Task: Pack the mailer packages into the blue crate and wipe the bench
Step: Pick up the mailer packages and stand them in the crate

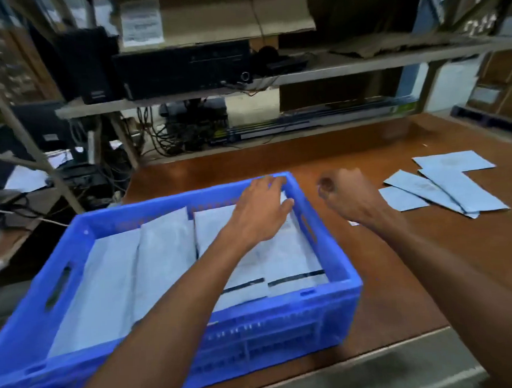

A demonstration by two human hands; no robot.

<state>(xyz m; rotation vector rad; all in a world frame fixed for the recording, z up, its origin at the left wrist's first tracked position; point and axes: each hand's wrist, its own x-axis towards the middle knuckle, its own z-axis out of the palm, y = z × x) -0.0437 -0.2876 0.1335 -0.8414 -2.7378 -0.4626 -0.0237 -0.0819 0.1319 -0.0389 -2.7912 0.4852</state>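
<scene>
**Head view**

- Rectangular blue plastic crate (272, 333): stands on the left front part of the bench, with a slot handle in each end wall. Its near left corner runs out of frame.
- Brown wooden bench (402, 259): a flat top that carries the crate and the loose packages.
- Pale grey-blue flat mailer packages, packed (165, 253): lie inside the crate in four side-by-side columns and cover its floor. The two right-hand columns show dark seal strips near their front ends.
- Pale grey-blue flat mailer packages, loose (446, 188): a small overlapping cluster lying flat on the bench, to the right of the crate and well apart from it. The exact count is unclear because of the overlap.
- Left hand (262, 211): reaches into the far right corner of the crate. The grip is wide, the fingers straight and laid near the far wall, the thumb spread to the right. The palm is over the rightmost packed column. Motion blur hides whether the fingertips touch the rim or the package.
- Right hand (347, 194): held above the bench just beside the crate's right wall, between the crate and the loose cluster. The grip is narrow, the fingers curled into the palm, and nothing shows inside it.
- Grey metal shelf (331, 69): runs behind the bench.
- Black electronic boxes (181, 69): stand on the left part of the shelf.
- Tangle of dark cables (167, 133): hangs below the boxes.
- Flattened brown cardboard (222, 13): sits on the shelf behind and above the black boxes.
</scene>
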